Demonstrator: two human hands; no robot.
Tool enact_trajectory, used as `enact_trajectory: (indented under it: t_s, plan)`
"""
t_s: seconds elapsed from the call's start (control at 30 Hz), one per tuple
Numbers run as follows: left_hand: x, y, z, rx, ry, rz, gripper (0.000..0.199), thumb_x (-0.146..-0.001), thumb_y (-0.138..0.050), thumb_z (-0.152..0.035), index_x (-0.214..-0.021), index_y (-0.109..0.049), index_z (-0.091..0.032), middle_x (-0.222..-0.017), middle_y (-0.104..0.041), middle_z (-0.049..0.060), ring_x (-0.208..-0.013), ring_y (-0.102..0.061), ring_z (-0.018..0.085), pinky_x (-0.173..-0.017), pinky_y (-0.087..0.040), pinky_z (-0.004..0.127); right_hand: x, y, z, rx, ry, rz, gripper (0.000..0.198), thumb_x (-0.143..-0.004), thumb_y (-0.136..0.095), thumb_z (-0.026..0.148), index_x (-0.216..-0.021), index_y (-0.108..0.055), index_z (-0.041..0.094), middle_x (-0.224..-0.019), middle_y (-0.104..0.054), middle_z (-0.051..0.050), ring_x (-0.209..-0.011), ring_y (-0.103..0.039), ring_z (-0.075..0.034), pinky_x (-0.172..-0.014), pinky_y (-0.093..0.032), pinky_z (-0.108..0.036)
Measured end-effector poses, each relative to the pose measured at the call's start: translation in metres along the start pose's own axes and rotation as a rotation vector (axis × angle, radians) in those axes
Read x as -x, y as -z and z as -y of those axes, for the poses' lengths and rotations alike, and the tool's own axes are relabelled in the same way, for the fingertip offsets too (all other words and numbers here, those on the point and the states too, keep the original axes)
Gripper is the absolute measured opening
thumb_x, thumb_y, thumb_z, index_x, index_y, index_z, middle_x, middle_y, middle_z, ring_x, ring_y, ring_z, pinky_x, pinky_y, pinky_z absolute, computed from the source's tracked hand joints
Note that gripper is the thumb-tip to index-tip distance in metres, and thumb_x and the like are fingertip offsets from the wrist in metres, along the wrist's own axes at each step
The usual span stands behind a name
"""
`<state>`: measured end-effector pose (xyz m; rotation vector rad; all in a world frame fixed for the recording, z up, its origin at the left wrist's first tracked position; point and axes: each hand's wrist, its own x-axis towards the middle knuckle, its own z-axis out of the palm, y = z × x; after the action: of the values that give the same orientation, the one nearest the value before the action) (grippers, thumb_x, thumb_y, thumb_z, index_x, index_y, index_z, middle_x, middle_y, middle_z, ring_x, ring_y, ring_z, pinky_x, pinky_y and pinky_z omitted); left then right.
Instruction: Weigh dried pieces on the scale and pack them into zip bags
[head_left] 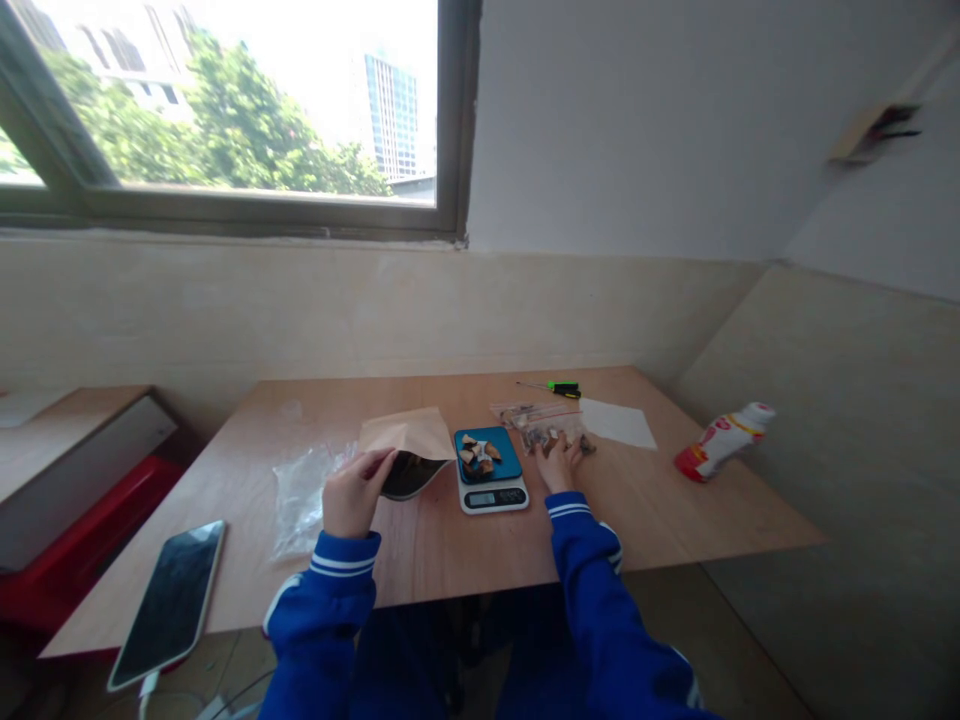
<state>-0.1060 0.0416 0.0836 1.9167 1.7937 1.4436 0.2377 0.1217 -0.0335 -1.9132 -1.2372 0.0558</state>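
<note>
My left hand [355,493] is closed on the rim of a brown kraft paper bag [405,432]. The bag lies tilted with its dark mouth facing me. Right of it stands a small white kitchen scale [495,498] with a blue top [511,458]. Several brown and pale dried pieces [480,456] and a small white packet rest on that top. My right hand [557,466], fingers apart, reaches down onto a clear zip bag [541,420] with similar dried pieces in or on it. Exactly what its fingertips touch is hidden.
Crumpled clear plastic [300,500] lies left of the paper bag. A phone [171,600] with a cable sits at the table's left edge. Behind are a green-black screwdriver [562,388] and white paper [619,423]. A red-white bottle [724,442] stands at the right.
</note>
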Motion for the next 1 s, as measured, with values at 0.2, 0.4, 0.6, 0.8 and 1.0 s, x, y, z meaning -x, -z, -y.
enact_trajectory:
  t_s: [0.2,0.4,0.6,0.8,1.0]
  plan:
    - [0.001,-0.007,-0.003,0.014,-0.012,0.015,0.024,-0.081,-0.059,-0.044,-0.082,-0.074,-0.025,-0.077,-0.074,-0.001,-0.063,-0.067,0.014,-0.063,-0.051,0.023,0.031,0.016,0.062,-0.215,0.340,0.156,0.033,-0.090,-0.040,0.035,-0.112,-0.060,0.019,-0.124,-0.055,-0.013,-0.121,-0.047,-0.025,-0.105,-0.035,-0.045]
    - [0.005,-0.002,0.002,0.044,-0.004,0.034,0.026,-0.081,-0.059,-0.045,-0.084,-0.074,-0.024,-0.080,-0.074,0.000,-0.064,-0.067,0.014,-0.063,-0.051,0.023,0.012,0.023,0.085,-0.398,0.415,0.230,0.032,-0.092,-0.037,0.032,-0.096,-0.066,0.018,-0.108,-0.063,-0.015,-0.111,-0.055,-0.027,-0.101,-0.038,-0.053]
    - [0.006,-0.011,-0.003,0.003,0.019,0.056,0.024,-0.082,-0.059,-0.043,-0.084,-0.074,-0.025,-0.078,-0.074,0.000,-0.067,-0.067,0.015,-0.063,-0.050,0.025,0.044,0.073,0.132,-0.550,0.534,0.375,0.027,-0.095,-0.038,0.026,-0.101,-0.065,0.021,-0.103,-0.066,-0.006,-0.101,-0.060,-0.017,-0.092,-0.048,-0.033]
    - [0.005,-0.019,-0.010,-0.039,0.028,0.072,0.022,-0.083,-0.059,-0.039,-0.086,-0.074,-0.024,-0.080,-0.074,0.000,-0.067,-0.068,0.015,-0.061,-0.049,0.024,0.102,0.069,0.188,-0.430,0.846,0.805,0.038,-0.087,-0.036,0.001,-0.109,-0.065,0.012,-0.116,-0.065,-0.010,-0.114,-0.057,-0.017,-0.102,-0.044,-0.031]
    - [0.024,-0.020,-0.005,-0.122,-0.080,0.009,0.024,-0.085,-0.058,-0.041,-0.085,-0.075,-0.024,-0.074,-0.073,-0.001,-0.062,-0.066,0.013,-0.056,-0.047,0.022,0.122,-0.007,0.190,0.161,0.935,0.672,0.039,-0.086,-0.043,0.004,-0.124,-0.053,0.004,-0.118,-0.064,-0.019,-0.108,-0.062,-0.026,-0.091,-0.053,-0.037]
